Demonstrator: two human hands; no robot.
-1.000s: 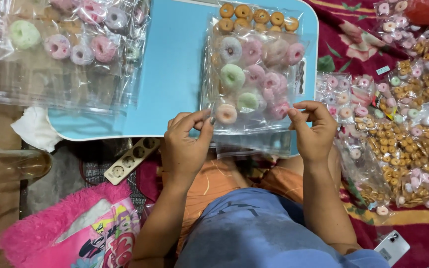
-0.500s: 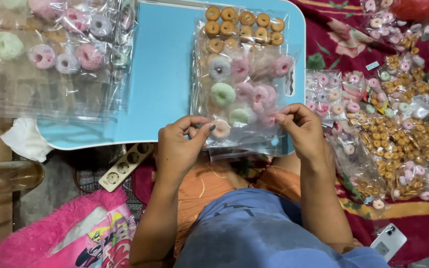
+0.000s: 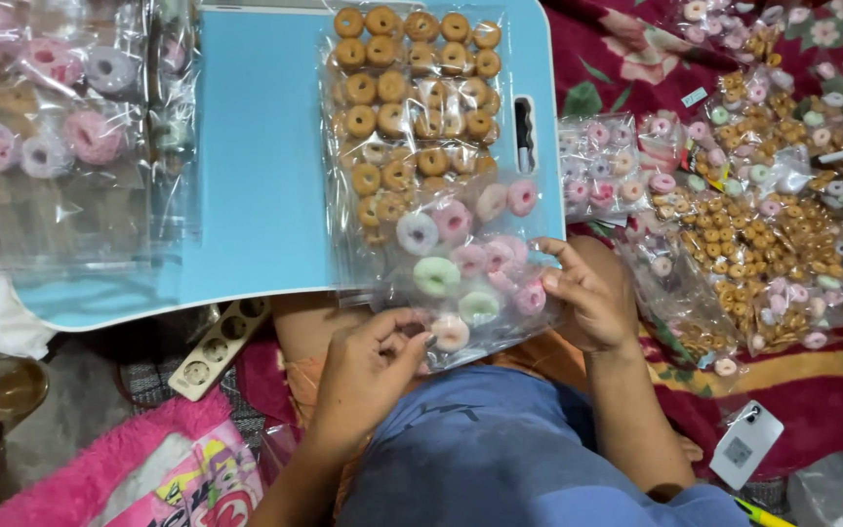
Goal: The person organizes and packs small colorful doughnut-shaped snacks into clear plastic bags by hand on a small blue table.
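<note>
clear bag (image 3: 461, 283) pinched by left hand (image 3: 368, 376), right hand (image 3: 587, 303)

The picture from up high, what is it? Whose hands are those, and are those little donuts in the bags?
A camera sits on a person's head and looks down, so you see their own lap and hands. The left hand and the right hand pinch the near end of a clear plastic bag full of small rings, which look like donuts: pink, green and white ones. It lies partly on a light blue tray table, on top of a bag of brown rings. More clear bags lie at the left, and a heap of filled bags rests on the red flowered cloth at the right.
</note>
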